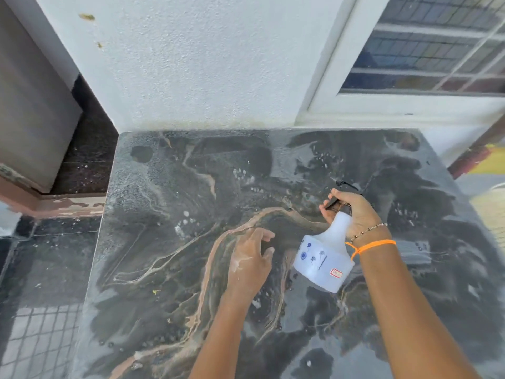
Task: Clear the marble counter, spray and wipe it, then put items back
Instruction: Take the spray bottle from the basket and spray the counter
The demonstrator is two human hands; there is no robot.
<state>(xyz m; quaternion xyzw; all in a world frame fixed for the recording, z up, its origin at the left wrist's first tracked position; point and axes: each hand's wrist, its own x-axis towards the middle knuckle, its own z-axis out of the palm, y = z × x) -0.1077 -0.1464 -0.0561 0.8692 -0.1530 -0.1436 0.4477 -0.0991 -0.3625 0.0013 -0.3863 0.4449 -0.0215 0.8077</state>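
Note:
The dark marble counter [169,203] with tan veins fills the view and is wet, with droplets and foam patches. My right hand [352,212] grips the black trigger head of a white translucent spray bottle [323,262], tilted above the counter's middle right with its nozzle facing away. My left hand [250,262] hovers just left of the bottle, fingers apart, holding nothing, with white residue on its back. Nothing else stands on the counter.
A white textured wall [191,72] backs the counter. A window with a white frame [426,50] is at the upper right. Dark tiled floor [46,269] lies past the counter's left edge. A grey panel [30,105] stands at far left.

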